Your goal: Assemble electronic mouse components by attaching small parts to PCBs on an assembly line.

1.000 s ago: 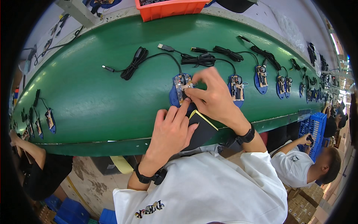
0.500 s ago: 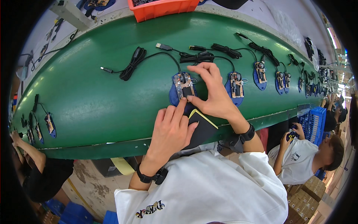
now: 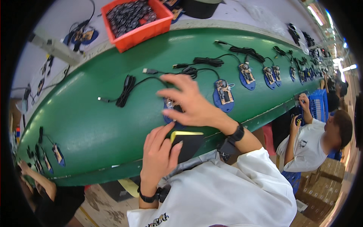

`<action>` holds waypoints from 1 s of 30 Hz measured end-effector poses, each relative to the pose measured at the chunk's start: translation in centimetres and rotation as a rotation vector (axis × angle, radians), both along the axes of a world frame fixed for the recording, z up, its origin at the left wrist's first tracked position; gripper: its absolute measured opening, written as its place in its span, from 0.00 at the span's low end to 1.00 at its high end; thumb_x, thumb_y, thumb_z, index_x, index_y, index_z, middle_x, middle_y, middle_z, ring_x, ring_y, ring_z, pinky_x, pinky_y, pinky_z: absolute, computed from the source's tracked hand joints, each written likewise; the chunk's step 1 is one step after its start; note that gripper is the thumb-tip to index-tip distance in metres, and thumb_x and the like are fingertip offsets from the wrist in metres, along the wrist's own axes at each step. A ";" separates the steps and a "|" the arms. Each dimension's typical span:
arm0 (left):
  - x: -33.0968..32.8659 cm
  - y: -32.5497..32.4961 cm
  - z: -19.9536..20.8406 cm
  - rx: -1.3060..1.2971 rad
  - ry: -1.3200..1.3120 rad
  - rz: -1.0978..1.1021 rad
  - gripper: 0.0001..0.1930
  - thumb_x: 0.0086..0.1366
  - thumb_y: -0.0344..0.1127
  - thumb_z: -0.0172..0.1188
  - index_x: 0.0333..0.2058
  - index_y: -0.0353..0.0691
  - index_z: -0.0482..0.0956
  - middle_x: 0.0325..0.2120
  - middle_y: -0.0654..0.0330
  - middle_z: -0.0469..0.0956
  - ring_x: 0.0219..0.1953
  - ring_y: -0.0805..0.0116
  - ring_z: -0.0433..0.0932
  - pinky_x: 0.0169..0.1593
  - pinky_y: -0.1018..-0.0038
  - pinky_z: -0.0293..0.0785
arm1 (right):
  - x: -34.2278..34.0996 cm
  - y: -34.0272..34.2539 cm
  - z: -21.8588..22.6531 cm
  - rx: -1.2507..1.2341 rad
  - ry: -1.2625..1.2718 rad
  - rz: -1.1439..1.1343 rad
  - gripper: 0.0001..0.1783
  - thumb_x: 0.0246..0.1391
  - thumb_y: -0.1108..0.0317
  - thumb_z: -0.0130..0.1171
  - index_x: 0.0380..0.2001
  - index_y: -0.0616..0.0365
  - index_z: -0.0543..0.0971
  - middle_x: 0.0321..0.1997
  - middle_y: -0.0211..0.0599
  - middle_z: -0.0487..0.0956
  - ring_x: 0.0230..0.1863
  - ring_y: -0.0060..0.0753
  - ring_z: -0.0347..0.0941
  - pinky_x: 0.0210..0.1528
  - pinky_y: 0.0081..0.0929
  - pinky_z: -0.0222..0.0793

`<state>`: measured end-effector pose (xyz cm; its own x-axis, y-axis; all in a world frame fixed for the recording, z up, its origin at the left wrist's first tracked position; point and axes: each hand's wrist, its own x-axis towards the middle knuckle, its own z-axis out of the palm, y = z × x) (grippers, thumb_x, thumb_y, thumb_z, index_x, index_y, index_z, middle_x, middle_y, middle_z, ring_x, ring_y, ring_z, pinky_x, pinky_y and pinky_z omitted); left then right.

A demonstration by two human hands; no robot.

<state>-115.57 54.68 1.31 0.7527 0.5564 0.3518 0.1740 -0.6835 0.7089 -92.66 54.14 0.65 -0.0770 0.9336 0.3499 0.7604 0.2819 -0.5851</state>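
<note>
On the green belt [image 3: 102, 147], a mouse base [image 3: 168, 119] with an exposed circuit board is blue and mostly hidden under my right hand [image 3: 189, 104]. That hand is slightly blurred, its thumb and fingers spread apart with nothing seen between them. Nearer to me, my left hand [image 3: 157, 151] pinches a black sheet [image 3: 191, 145] with a yellow edge between thumb and fingers. Its index fingertip lies beside the mouse base's near end. A bundled black cable [image 3: 126, 90] runs from this base to the left. Just to the right lies another open mouse base [image 3: 224, 96].
More open mice [image 3: 247, 75] with cables line the belt to the right; several others [image 3: 58, 154] lie far left. A red bin [image 3: 124, 44] of dark pieces stands beyond the belt edge. At right a co-worker [image 3: 310, 140] handles a part; another's arm [image 3: 41, 179] reaches in at left.
My right hand has lifted off the mouse's board, its fingers spreading. My left index finger has drawn back from the board. The view has turned, showing more of the red bin.
</note>
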 end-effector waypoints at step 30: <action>-8.9 2.8 2.9 -0.242 -0.177 0.439 0.12 0.71 0.32 0.59 0.40 0.24 0.80 0.32 0.44 0.79 0.31 0.44 0.76 0.36 0.60 0.73 | 12.4 26.6 17.8 0.742 -0.177 -0.310 0.20 0.56 0.57 0.78 0.45 0.58 0.90 0.42 0.36 0.91 0.43 0.31 0.87 0.48 0.33 0.82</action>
<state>-124.46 57.51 4.17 0.3717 0.8868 0.2748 0.2705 -0.3866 0.8817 -80.25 80.72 18.41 0.0344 0.4523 0.8912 0.9306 0.3106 -0.1936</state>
